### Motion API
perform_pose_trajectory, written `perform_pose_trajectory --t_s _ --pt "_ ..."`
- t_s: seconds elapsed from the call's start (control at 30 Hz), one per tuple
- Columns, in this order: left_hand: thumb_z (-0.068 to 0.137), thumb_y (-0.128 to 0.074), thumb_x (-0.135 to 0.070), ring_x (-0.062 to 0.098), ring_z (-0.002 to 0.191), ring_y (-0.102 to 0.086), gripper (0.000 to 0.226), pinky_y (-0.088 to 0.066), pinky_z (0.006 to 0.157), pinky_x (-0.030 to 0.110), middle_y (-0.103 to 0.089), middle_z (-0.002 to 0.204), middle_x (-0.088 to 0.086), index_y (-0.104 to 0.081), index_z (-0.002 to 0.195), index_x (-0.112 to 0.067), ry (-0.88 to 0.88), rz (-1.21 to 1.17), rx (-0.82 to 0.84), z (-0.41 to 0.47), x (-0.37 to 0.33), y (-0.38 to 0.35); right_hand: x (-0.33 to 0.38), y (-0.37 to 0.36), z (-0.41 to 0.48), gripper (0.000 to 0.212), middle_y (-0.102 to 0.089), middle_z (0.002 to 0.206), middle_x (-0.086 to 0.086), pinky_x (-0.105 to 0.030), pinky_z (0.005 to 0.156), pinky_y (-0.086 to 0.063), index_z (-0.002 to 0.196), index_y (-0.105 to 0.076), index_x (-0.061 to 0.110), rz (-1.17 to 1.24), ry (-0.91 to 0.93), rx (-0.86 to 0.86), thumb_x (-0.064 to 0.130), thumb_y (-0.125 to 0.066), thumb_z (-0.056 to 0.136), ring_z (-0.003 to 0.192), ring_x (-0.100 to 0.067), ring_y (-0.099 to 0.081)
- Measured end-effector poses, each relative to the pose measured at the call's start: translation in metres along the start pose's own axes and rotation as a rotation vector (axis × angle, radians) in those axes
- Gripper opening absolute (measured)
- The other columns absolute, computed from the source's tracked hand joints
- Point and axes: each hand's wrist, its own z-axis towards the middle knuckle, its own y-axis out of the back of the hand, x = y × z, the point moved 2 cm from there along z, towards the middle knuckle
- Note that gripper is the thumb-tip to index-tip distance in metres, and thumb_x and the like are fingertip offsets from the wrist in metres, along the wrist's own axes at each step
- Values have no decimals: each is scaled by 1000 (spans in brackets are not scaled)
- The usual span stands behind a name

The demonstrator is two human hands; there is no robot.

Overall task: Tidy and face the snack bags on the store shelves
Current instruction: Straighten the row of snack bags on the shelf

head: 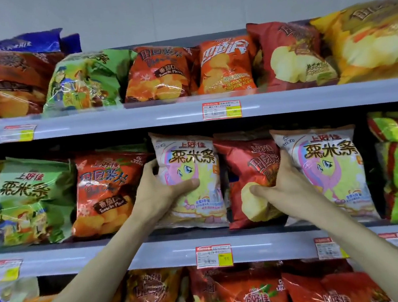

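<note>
Head view: middle shelf part-faced; left hand clasps leaning pony bag, right hand clasps crooked red bag.

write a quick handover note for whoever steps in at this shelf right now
Left hand: grips the left pony bag by its left edge, thumb across the front.
Right hand: grips the dark red bag at its right edge, thumb on the front.
Both bags and the right pony bag stand on the middle shelf, fronts outward.
Left to do: the red bag leans and splits the two pony bags; straighten it, probably group the like ones.
</note>
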Motion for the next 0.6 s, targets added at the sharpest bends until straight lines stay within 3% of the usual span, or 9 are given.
perform_pose_trajectory --t_s 0.13,0.23,0.33,0.43,0.53,0.6 --pt "48 -108 -42 14 100 -78 116 -65 89 48 -75 120 -7 -45 145 -29 -95 32 -52 -3 -7 5 2 3 -2 123 -31 166 -12 -43 120 -34 164 13 22 13 -19 -8 51 -78 87 151 -32 -33" --pt "43 -105 -55 17 105 -76 118 -63 93 49 -73 123 -7 -44 143 -37 -165 65 -135 -7 -15 15 1 2 -3 121 -39 161 -8 -43 119 -38 165 2 23 49 -24 -33 47 -83 83 146 -30 -40" --pt "52 -106 -41 19 100 -78 112 -65 89 49 -73 123 -4 -42 144 -35 -155 54 -152 -16 -21 26 1 1 -4 119 -47 156 -2 -40 115 -41 164 -10 25 82 -20 -72 40 -90 77 141 -26 -46" --pt "53 -104 -27 25 90 -81 101 -65 84 53 -79 115 2 -51 139 -23 -34 -88 -82 -26 -24 35 9 -3 -8 118 -52 148 -1 -38 110 -44 162 -16 27 124 -8 -126 34 -94 73 135 -27 -50" --pt "59 -101 -19 33 87 -81 80 -64 85 56 -82 107 5 -61 129 -16 29 -133 -33 -34 -28 49 18 -8 -13 117 -55 141 3 -43 109 -47 159 -21 32 169 9 -196 39 -95 69 131 -26 -53" --pt "62 -99 -16 34 86 -81 72 -65 83 55 -82 105 6 -65 125 -16 16 -116 -42 -42 -29 62 25 -14 -17 116 -55 136 8 -38 103 -46 159 -22 34 208 21 -211 40 -95 69 124 -21 -56"
